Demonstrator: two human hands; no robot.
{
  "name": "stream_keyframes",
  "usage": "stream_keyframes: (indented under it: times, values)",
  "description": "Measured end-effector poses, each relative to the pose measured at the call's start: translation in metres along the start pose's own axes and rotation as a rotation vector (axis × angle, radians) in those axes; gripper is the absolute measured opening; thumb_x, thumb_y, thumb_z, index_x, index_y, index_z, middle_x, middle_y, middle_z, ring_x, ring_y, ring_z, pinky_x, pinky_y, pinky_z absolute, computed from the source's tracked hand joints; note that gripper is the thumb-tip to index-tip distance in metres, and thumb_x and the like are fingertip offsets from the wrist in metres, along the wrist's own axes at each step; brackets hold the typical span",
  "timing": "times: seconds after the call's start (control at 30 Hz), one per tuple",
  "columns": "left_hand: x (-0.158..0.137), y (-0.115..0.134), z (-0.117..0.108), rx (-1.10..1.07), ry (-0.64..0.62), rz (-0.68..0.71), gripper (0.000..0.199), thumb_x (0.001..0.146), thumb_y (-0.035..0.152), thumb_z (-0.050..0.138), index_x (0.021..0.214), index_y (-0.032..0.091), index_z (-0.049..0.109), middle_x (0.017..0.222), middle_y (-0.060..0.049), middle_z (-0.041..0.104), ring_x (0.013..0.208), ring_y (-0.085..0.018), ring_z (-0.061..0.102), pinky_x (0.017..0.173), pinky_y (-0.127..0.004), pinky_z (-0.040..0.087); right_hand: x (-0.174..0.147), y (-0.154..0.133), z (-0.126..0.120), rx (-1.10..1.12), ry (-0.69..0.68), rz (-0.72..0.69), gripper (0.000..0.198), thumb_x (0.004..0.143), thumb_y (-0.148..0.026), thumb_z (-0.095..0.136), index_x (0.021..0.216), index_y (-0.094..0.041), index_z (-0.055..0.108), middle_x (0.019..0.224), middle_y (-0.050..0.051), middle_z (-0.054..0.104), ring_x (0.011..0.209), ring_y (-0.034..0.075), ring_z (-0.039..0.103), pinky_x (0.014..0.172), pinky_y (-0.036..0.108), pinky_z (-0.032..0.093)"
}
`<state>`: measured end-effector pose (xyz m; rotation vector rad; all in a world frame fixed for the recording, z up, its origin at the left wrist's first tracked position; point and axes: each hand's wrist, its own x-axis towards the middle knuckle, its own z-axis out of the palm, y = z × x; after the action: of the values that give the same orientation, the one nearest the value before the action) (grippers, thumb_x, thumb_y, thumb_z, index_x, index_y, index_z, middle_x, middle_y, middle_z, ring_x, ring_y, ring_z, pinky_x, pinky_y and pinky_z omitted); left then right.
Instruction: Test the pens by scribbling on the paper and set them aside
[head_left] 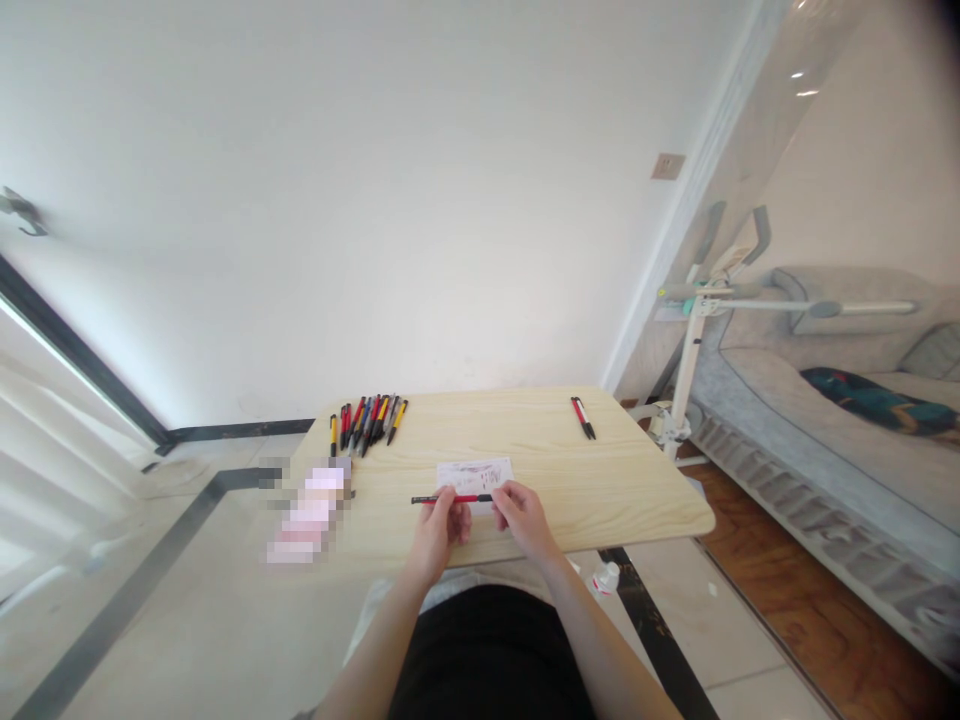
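Observation:
A red pen with black ends (466, 498) lies level between my two hands, above the near part of the table. My left hand (444, 522) pinches it left of its middle, thumb on top. The fingers of my right hand (523, 512) are closed at the pen's right end; its tip is hidden behind them. Beneath the pen is a white sheet of paper (474, 472) with dark reddish marks, partly covered by both hands.
On the light wooden table (495, 420), several pens (367, 424) are heaped at the back left. Two pens (583, 418) lie together at the back right. A blurred pinkish patch (311, 512) covers the left edge. A white bottle (606, 577) stands below the front edge.

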<state>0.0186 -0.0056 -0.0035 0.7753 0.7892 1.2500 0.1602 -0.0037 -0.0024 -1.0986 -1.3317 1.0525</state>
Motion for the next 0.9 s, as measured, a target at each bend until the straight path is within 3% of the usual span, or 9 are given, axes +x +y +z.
stream_keyframes:
  times: [0.43, 0.9]
  values:
    - [-0.0006, 0.001, 0.0025, -0.014, 0.008, -0.01, 0.029, 0.072, 0.041, 0.053, 0.059, 0.018, 0.041, 0.045, 0.004, 0.049, 0.035, -0.008, 0.041, 0.035, -0.021, 0.027, -0.0027, -0.0032, -0.0019, 0.038, -0.052, -0.028, 0.028, 0.077, -0.038, 0.05, 0.059, -0.016, 0.051, 0.045, -0.004, 0.046, 0.041, 0.008, 0.044, 0.042, 0.019, 0.035]
    - [-0.0003, 0.002, 0.0017, 0.02, 0.012, -0.004, 0.032, 0.073, 0.044, 0.05, 0.058, 0.018, 0.04, 0.044, 0.004, 0.048, 0.035, -0.008, 0.041, 0.036, -0.022, 0.026, -0.0029, -0.004, -0.0014, -0.041, -0.06, -0.008, 0.039, 0.08, -0.043, 0.046, 0.051, -0.016, 0.051, 0.039, -0.005, 0.043, 0.036, 0.007, 0.042, 0.039, 0.018, 0.033]
